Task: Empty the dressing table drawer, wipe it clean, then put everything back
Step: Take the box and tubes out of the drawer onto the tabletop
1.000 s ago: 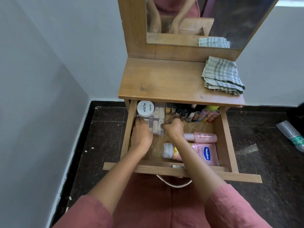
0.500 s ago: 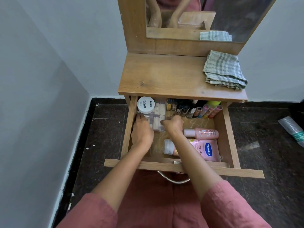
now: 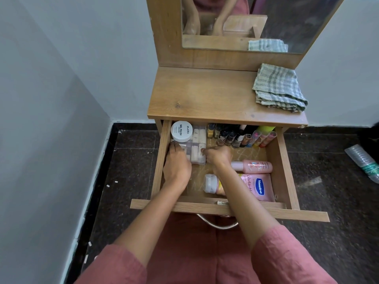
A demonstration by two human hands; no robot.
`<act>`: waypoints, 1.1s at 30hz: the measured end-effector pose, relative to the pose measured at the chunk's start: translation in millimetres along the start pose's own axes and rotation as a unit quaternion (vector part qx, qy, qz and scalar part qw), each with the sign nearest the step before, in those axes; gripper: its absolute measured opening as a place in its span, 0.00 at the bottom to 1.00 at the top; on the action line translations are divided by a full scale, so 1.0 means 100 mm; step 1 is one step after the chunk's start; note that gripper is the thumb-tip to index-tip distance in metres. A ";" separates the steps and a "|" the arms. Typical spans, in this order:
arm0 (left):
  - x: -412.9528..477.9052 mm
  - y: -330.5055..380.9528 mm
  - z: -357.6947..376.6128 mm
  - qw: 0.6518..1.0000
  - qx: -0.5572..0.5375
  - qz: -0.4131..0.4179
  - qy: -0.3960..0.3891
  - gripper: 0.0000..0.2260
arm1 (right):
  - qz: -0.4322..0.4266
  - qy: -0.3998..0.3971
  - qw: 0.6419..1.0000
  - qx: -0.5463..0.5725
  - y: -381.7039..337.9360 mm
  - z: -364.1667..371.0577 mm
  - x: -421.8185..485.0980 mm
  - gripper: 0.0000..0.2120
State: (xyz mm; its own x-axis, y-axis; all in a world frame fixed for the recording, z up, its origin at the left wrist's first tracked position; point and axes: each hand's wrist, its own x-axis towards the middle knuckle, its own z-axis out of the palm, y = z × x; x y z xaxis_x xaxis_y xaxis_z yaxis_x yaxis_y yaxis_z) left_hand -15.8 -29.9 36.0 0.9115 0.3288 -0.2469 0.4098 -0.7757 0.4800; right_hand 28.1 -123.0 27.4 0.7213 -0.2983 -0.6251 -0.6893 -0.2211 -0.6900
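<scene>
The wooden drawer (image 3: 284,167) stands pulled out below the dressing table top (image 3: 205,95). Inside at the back left lies a clear plastic box of pale tubes (image 3: 197,144). My left hand (image 3: 176,167) grips its left side and my right hand (image 3: 217,157) grips its right side. A white round nail polish remover tub (image 3: 181,131) sits beside the box at the back left corner. Several nail polish bottles (image 3: 229,136) and lip balms (image 3: 264,138) line the back. A pink bottle (image 3: 253,166) and a pink Vaseline tube (image 3: 259,187) lie at the right.
A folded checked cloth (image 3: 279,89) lies on the table top at the right, under the mirror (image 3: 287,21). A grey wall closes the left side. A plastic bottle (image 3: 363,158) lies on the dark floor at the far right.
Both hands have stayed on the clear box and shifted it slightly toward the back of the drawer. The camera has tilted a little.
</scene>
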 end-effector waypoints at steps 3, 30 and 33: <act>0.00 0.00 -0.01 1.000 -0.006 0.000 -0.005 0.21 | 0.011 -0.004 1.000 0.004 0.00 0.01 0.03 0.18; -0.13 -0.10 -0.17 0.995 -0.091 0.016 -0.037 0.21 | 0.067 -0.147 0.985 0.067 0.04 -0.32 -0.18 0.15; -0.19 -0.10 -0.21 0.990 -0.121 -0.028 -0.070 0.19 | 0.048 -0.152 0.985 0.063 0.09 -0.39 -0.19 0.21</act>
State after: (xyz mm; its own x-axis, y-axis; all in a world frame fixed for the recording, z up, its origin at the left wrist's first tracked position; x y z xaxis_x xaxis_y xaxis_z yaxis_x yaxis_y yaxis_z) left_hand -36.8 -17.4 53.3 0.8804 0.2774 -0.3847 0.4715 -0.6002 0.6461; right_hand 5.1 -155.5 47.4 0.6539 -0.0157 -0.7564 -0.7547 -0.0838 -0.6507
